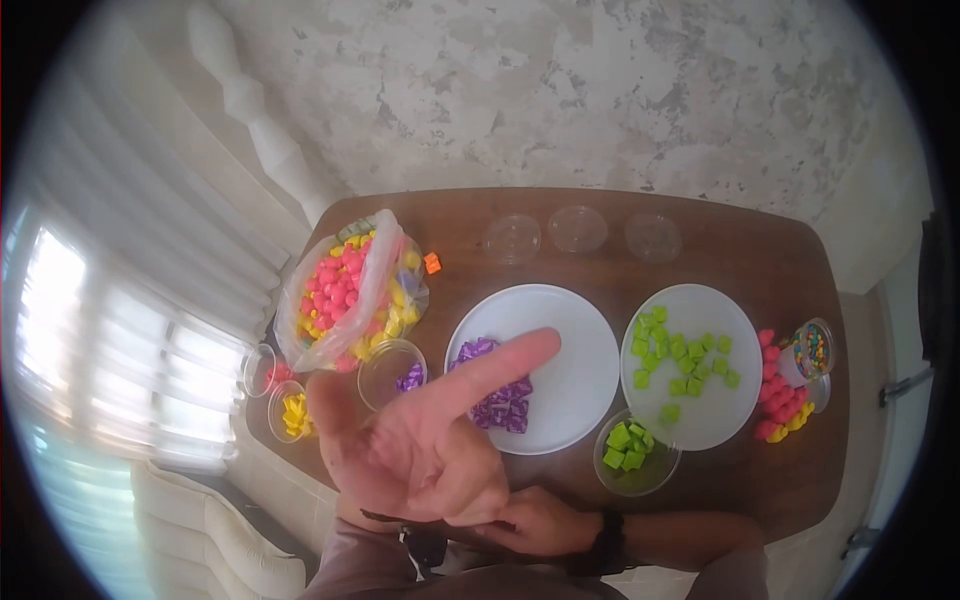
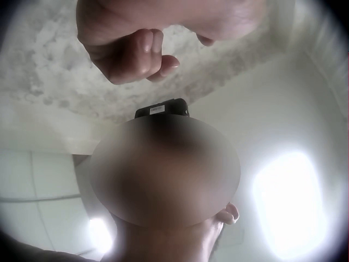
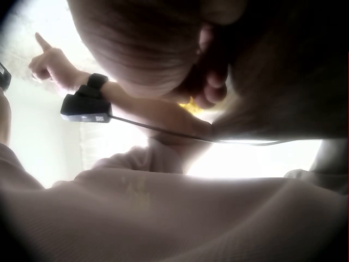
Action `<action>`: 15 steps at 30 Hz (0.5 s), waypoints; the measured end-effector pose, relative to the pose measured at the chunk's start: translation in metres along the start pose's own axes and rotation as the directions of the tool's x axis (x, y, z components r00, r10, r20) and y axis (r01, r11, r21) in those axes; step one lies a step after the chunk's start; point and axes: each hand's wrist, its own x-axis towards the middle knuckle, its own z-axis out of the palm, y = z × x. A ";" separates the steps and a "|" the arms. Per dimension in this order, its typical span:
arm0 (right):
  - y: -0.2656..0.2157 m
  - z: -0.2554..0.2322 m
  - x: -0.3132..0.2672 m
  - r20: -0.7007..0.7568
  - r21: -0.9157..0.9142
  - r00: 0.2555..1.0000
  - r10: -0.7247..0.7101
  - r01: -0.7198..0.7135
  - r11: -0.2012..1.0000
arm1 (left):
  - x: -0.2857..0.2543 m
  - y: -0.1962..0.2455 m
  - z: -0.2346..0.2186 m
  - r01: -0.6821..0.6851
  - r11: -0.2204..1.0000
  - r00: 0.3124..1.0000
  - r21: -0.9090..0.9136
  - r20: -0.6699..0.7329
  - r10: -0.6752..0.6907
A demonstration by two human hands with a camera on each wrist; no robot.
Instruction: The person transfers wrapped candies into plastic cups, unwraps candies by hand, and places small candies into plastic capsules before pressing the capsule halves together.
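Observation:
My left hand (image 1: 425, 455) is raised in front of the head camera, its index finger extended and thumb out, the other fingers bent in. Nothing is in it. It overlaps a white plate (image 1: 570, 400) holding purple wrapped pieces (image 1: 505, 405). My right hand (image 1: 540, 522) lies low by the table's front edge, partly behind the left one. In the right wrist view its fingers (image 3: 215, 90) look loosely curled, with no held thing showing. Right of that plate, another white plate (image 1: 700, 425) bears green cubes (image 1: 688, 350), beside a clear tub of green pieces (image 1: 625, 445).
A plastic bag (image 1: 300, 310) of pink and yellow pieces stands at the back left. Clear tubs (image 1: 375, 370) with purple, yellow and pink pieces sit nearby. Three clear lids (image 1: 578, 230) lie at the back. Pink pieces (image 1: 775, 385) and a cup of multicoloured bits (image 1: 812, 350) are at right.

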 end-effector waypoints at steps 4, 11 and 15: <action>-0.001 -0.004 0.003 -0.018 -0.009 1.000 -0.002 0.002 1.000 | 0.004 0.003 -0.003 -0.004 1.000 0.999 0.019 -0.046 0.005; 0.000 -0.003 0.002 -0.008 -0.014 1.000 0.000 0.000 1.000 | 0.005 0.006 -0.005 0.007 0.996 0.995 0.088 -0.102 0.002; -0.002 -0.005 0.003 0.034 -0.016 0.999 0.035 -0.035 0.999 | 0.000 0.007 -0.005 0.106 0.822 0.937 0.559 -0.334 0.106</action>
